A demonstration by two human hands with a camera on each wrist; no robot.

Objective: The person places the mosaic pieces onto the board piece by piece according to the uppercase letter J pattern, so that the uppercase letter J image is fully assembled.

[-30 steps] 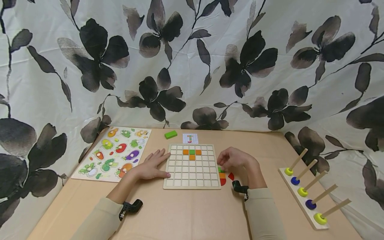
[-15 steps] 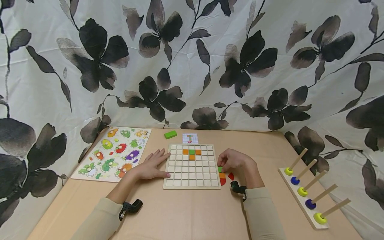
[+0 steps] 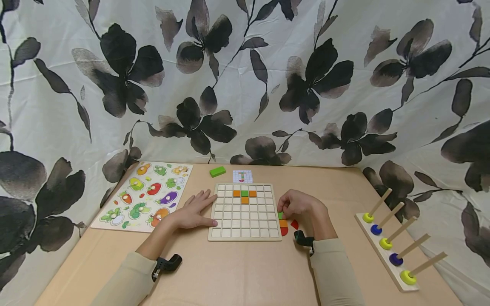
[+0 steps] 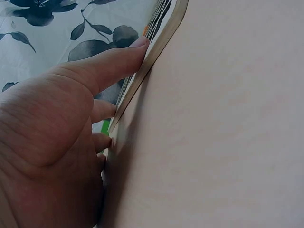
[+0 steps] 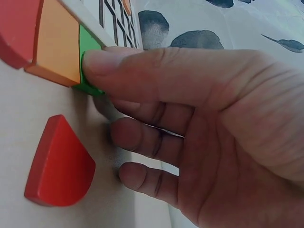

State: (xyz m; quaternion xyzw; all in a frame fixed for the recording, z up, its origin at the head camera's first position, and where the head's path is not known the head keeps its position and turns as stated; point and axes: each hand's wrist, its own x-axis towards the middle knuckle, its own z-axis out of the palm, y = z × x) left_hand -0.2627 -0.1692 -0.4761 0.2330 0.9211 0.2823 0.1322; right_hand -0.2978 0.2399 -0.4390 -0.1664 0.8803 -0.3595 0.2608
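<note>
A pale wooden grid board (image 3: 245, 239) lies in the middle of the table. Its cells hold an orange tile (image 3: 237, 194), a green tile (image 3: 244, 194) and two more orange ones. My left hand (image 3: 194, 211) rests at the board's left edge, fingers spread; in the left wrist view the thumb (image 4: 128, 57) touches the rim. At the right edge my right hand (image 3: 300, 204) pinches a green block (image 5: 88, 40) between thumb and curled index finger. That block stands in line with an orange block (image 5: 57, 42) and a red rounded piece (image 5: 19, 28). A red quarter-round piece (image 5: 64, 166) lies apart.
Behind the board are a small pattern card (image 3: 243, 176) and a bright green block (image 3: 217, 171). A vegetable picture board (image 3: 126, 202) lies at left. On the right stands a peg rack (image 3: 388, 259) with yellow and blue rings. A floral curtain hangs behind the table.
My right hand has shifted slightly down toward the green block, and its wrist a little to the left, then stayed there. My left hand and the board have not moved.
</note>
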